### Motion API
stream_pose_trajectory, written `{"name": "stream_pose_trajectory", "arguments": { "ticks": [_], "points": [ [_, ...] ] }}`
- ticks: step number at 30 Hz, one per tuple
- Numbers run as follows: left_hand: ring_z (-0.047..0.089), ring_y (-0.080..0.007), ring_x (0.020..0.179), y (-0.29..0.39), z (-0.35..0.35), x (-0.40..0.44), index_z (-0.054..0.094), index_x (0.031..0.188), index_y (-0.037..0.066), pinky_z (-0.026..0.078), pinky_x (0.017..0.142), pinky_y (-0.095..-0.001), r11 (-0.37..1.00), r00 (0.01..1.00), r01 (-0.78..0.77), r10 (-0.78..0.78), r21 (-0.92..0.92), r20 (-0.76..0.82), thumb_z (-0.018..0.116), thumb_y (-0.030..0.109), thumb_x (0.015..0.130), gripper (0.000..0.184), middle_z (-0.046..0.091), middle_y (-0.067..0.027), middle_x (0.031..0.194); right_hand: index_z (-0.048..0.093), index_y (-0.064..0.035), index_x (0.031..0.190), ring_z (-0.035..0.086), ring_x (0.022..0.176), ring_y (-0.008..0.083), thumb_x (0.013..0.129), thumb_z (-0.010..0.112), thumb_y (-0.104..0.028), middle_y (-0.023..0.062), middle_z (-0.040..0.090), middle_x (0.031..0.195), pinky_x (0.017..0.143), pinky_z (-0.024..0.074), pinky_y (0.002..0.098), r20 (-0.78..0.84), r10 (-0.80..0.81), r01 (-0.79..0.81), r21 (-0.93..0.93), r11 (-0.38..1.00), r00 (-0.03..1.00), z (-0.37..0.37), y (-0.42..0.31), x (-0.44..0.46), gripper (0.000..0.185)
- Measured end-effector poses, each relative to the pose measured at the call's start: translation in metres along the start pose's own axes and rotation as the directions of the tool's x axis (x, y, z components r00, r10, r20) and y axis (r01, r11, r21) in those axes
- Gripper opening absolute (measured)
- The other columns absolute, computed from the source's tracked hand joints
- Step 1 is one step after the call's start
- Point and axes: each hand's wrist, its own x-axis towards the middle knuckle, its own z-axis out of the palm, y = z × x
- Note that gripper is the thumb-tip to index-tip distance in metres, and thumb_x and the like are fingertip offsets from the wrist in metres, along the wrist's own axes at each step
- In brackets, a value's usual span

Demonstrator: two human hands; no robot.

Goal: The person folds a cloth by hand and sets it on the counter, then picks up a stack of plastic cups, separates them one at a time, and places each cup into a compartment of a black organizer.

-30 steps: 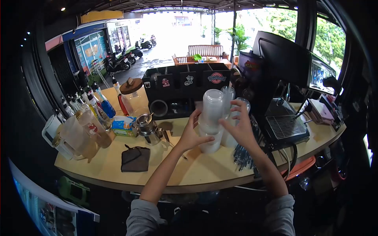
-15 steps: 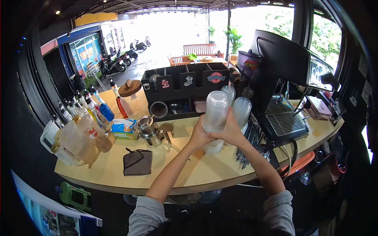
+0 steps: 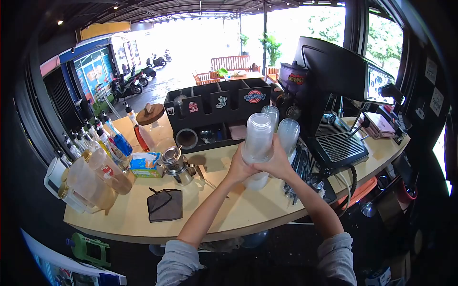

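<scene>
A tall stack of clear plastic cups (image 3: 259, 136), bottoms up, stands upright on the wooden counter (image 3: 210, 220). Around its middle are wrapped both my left hand (image 3: 242, 166) and my right hand (image 3: 276, 159), thumbs meeting at the front. Part of the stack shows below my hands, and their fingertips are hidden behind it. Just behind and to the right are more upturned cup stacks (image 3: 288, 135). Dark wrapped straws (image 3: 299, 174) lie to the right of my right hand.
A black organizer (image 3: 202, 110) stands behind, a coffee machine (image 3: 336, 143) at the right. On the left are syrup bottles (image 3: 120, 139), plastic jugs (image 3: 86, 178), a tissue pack (image 3: 145, 165), a metal pot (image 3: 177, 167) and a dark pouch (image 3: 165, 205).
My hands, apart with spread fingers a second ago, have closed around the cup stack. The camera view has shifted slightly to the right.
</scene>
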Motion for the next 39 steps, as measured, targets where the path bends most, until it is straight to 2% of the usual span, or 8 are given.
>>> {"name": "stream_pose_trajectory", "arguments": {
  "ticks": [10, 12, 21, 27, 31, 33, 36, 39],
  "points": [
    [0.053, -0.022, 0.114, 0.001, 0.001, 0.002, 0.041, 0.128, 0.005, 0.042, 0.098, -0.0372, 0.996, 0.999, -0.033, 0.037, -0.086, 0.039, 0.089, 0.025, 0.052, 0.092, 0.055, -0.0099, 0.122, 0.035, 0.0013, 0.13, 0.049, 0.117, 0.0272, 0.051, 0.084, -0.022, 0.0169, 0.05, 0.122, 0.102, 0.0378, 0.0377, -0.035, 0.041, -0.042, -0.047, 0.998, 0.999, 0.002, -0.006, -0.004, 0.096],
    [0.053, -0.0221, 0.114, 0.0, 0.001, 0.002, 0.04, 0.128, 0.005, 0.041, 0.098, -0.0373, 0.994, 0.998, -0.045, 0.049, -0.1, 0.039, 0.089, 0.026, 0.052, 0.093, 0.055, -0.0101, 0.122, 0.037, 0.0024, 0.123, 0.055, 0.109, 0.03, 0.05, 0.083, -0.027, 0.0196, 0.054, 0.114, 0.096, 0.0425, 0.0387, -0.108, -0.052, 0.045, -0.072, 0.996, 0.993, 0.005, -0.001, -0.003, 0.091],
    [0.051, -0.0227, 0.118, 0.001, 0.0, 0.002, 0.037, 0.133, 0.005, 0.039, 0.1, -0.0378, 0.997, 0.999, -0.013, 0.016, -0.073, 0.044, 0.088, 0.026, 0.053, 0.097, 0.052, -0.0111, 0.126, 0.036, 0.001, 0.124, 0.053, 0.111, 0.0312, 0.048, 0.081, -0.023, 0.0196, 0.053, 0.116, 0.097, 0.0414, 0.0404, -0.131, -0.035, 0.039, 0.025, 0.999, 0.991, 0.01, 0.01, -0.001, 0.091],
    [0.049, -0.0225, 0.119, 0.001, 0.001, 0.002, 0.037, 0.133, 0.005, 0.038, 0.102, -0.0376, 0.988, 0.998, 0.003, 0.005, -0.157, 0.055, 0.087, 0.025, 0.053, 0.097, 0.051, -0.0112, 0.127, 0.036, 0.0012, 0.124, 0.053, 0.111, 0.0315, 0.048, 0.08, -0.023, 0.0198, 0.053, 0.116, 0.097, 0.0414, 0.0406, -0.161, -0.042, 0.043, 0.003, 0.999, 0.986, 0.012, 0.006, -0.005, 0.091],
    [0.051, -0.0231, 0.117, 0.004, 0.0, 0.003, 0.038, 0.132, 0.003, 0.039, 0.101, -0.0375, 0.995, 0.998, 0.012, -0.007, -0.101, 0.055, 0.087, 0.026, 0.053, 0.096, 0.052, -0.0115, 0.127, 0.037, 0.0014, 0.123, 0.053, 0.112, 0.0314, 0.048, 0.081, -0.024, 0.0201, 0.053, 0.116, 0.097, 0.0412, 0.0407, -0.177, -0.053, 0.057, 0.014, 0.998, 0.983, 0.013, 0.004, -0.005, 0.091],
    [0.051, -0.0234, 0.116, 0.006, 0.002, 0.003, 0.038, 0.132, 0.003, 0.039, 0.1, -0.0376, 0.995, 0.999, 0.008, -0.003, -0.102, 0.046, 0.087, 0.026, 0.053, 0.095, 0.052, -0.0118, 0.126, 0.037, 0.0012, 0.123, 0.054, 0.111, 0.0304, 0.049, 0.082, -0.025, 0.0194, 0.053, 0.116, 0.096, 0.0421, 0.0398, -0.27, -0.107, 0.098, -0.046, 0.994, 0.957, 0.012, 0.003, 0.0, 0.089],
    [0.053, -0.0235, 0.114, 0.007, 0.002, -0.002, 0.038, 0.131, 0.002, 0.041, 0.098, -0.0375, 0.997, 0.998, 0.043, -0.041, -0.059, 0.039, 0.087, 0.025, 0.055, 0.093, 0.053, -0.0125, 0.123, 0.035, -0.0003, 0.128, 0.052, 0.113, 0.0266, 0.053, 0.081, -0.019, 0.0156, 0.052, 0.119, 0.098, 0.0407, 0.0379, -0.145, -0.046, 0.056, 0.067, 0.996, 0.988, -0.008, -0.04, 0.016, 0.09],
    [0.053, -0.0234, 0.113, 0.005, 0.005, 0.0, 0.037, 0.13, 0.002, 0.043, 0.097, -0.037, 0.988, 0.996, 0.059, -0.048, -0.146, 0.077, 0.087, 0.024, 0.057, 0.09, 0.054, -0.0129, 0.121, 0.035, -0.0004, 0.126, 0.055, 0.11, 0.0268, 0.054, 0.083, -0.021, 0.0161, 0.053, 0.117, 0.096, 0.043, 0.0373, -0.127, -0.095, 0.095, -0.005, 0.995, 0.987, -0.016, -0.041, 0.019, 0.089]
  ]
}}
